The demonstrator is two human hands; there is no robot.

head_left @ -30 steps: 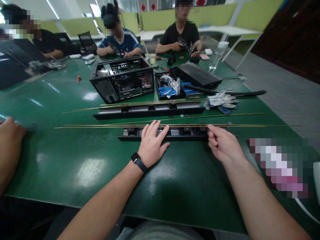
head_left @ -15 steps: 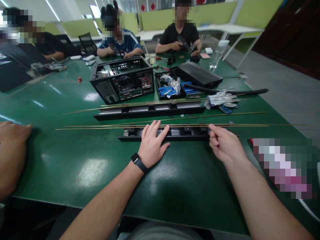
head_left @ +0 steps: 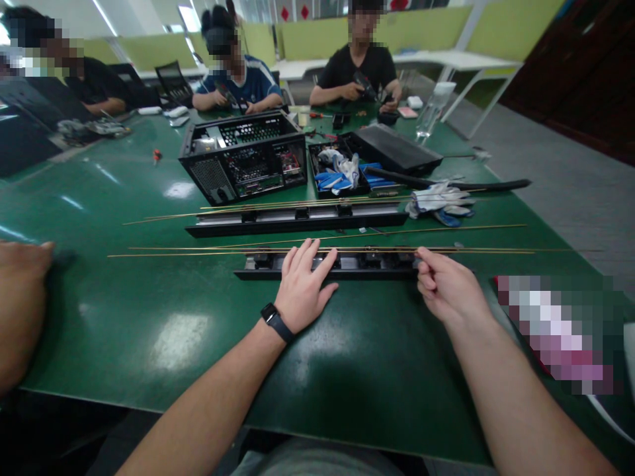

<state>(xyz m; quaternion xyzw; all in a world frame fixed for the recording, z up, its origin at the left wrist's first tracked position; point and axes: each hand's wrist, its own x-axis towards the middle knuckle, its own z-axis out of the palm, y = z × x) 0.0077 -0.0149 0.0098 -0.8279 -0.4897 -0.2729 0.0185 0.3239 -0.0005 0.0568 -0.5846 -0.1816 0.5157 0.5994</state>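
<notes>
My left hand (head_left: 306, 291), with a dark watch at the wrist, lies with fingers spread across a black metal rail (head_left: 262, 274). Its fingertips rest on thin brass-coloured rods (head_left: 188, 251) that run lengthwise over the rail and stick out past both ends. At the rail's right end, my right hand (head_left: 444, 281) is closed in a pinch on a thin rod at the thumb and forefinger. Small dark blocks sit inside the rail. Farther off lies a second black rail (head_left: 297, 225) with similar rods along it.
Beyond the rails stand an open black computer case (head_left: 243, 165), a small box (head_left: 337, 173) of gloves, a black panel (head_left: 391, 145), white-and-blue gloves (head_left: 441, 201) and a clear bottle (head_left: 434, 112). Another person's hand (head_left: 22, 304) rests at left. Several people sit across the green table (head_left: 124, 317).
Both of my hands keep their places on the rail and rod. The other person's hand at the left edge has shifted slightly left. The view has tilted a little.
</notes>
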